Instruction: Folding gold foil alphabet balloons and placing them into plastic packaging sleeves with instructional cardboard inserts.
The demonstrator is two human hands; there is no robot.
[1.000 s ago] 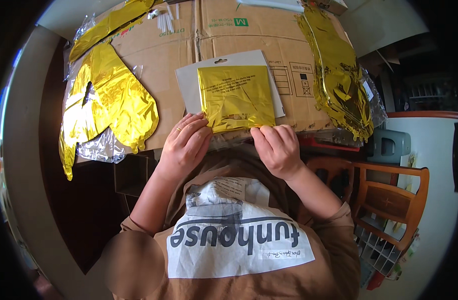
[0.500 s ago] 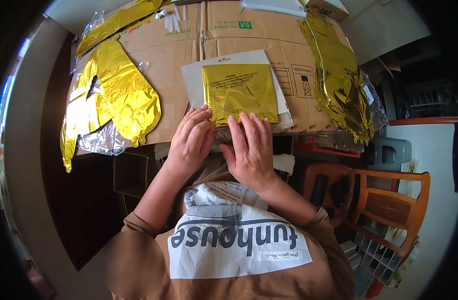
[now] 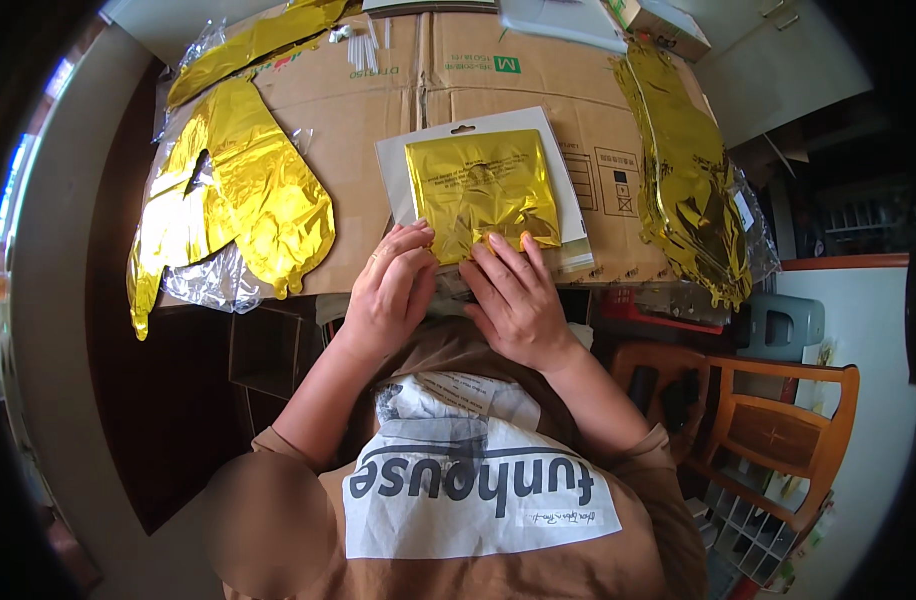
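Centrally, a gold packet (image 3: 483, 185) overlies a white card (image 3: 566, 185). The right hand (image 3: 523, 305), loosely spread, rests fingertips on the packet's near edge; the left hand (image 3: 390, 285) curls at its corner, grip indeterminable.

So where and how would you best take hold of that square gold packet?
Perhaps pinch the gold packet by its near edge, coming from that side: it lies flat on the white card, with that edge close to the front of the cardboard, where left hand and right hand touch it.
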